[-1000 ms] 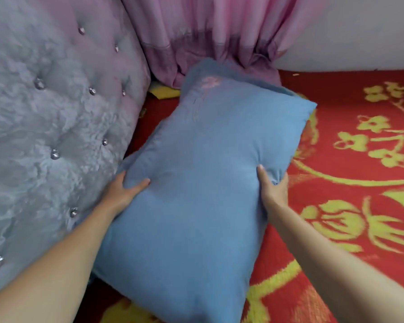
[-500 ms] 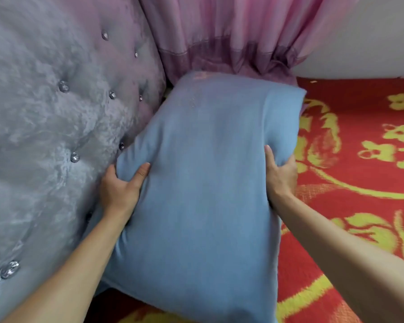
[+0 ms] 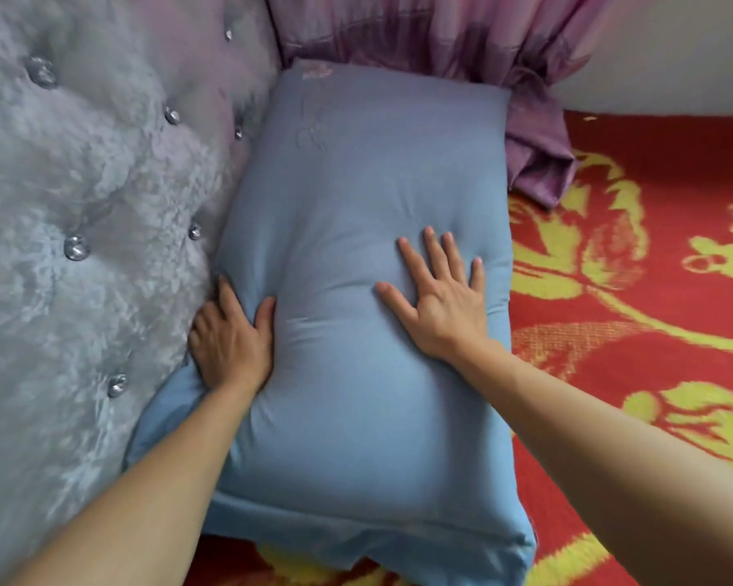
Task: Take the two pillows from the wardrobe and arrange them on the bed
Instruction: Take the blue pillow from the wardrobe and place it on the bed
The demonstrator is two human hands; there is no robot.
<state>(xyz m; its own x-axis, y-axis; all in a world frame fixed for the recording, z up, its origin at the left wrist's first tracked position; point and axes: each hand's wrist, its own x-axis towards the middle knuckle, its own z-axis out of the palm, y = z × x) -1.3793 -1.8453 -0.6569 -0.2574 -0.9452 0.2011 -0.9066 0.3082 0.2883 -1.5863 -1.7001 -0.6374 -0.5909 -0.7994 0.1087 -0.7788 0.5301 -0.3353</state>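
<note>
**Pillow pressed at the headboard: what could slip from here**

Head view. The blue pillow (image 3: 356,315) lay lengthwise on the bed (image 3: 635,298), its long left edge against the tufted grey headboard (image 3: 81,247) and its far end touching the bunched pink curtain (image 3: 483,48). The left hand (image 3: 229,340) was wedged between pillow and headboard, thumb on top and fingers curled round the pillow's edge, gripping a fold of it. The right hand (image 3: 445,306) lay flat on the pillow's upper face, fingers spread and nothing in its grasp, pressing the filling down so that creases ran outward from the palm. Only this one pillow was in sight; the second, and the wardrobe, lay outside the frame.

The risks, as I judged them, were small but real. The pillow's near flap hung loose over the red and yellow blanket (image 3: 610,522), so the case might have bunched or twisted had the left hand pulled out sharply. The far corner sat on the curtain's hem (image 3: 538,171); any further push that way could have trapped the cloth beneath it or dragged it onto the bed. Uneven pressing might have left a hollow in the middle. And the pillow lay along the headboard near the corner, so whether room remained beside it for the second could not be told from here.
</note>
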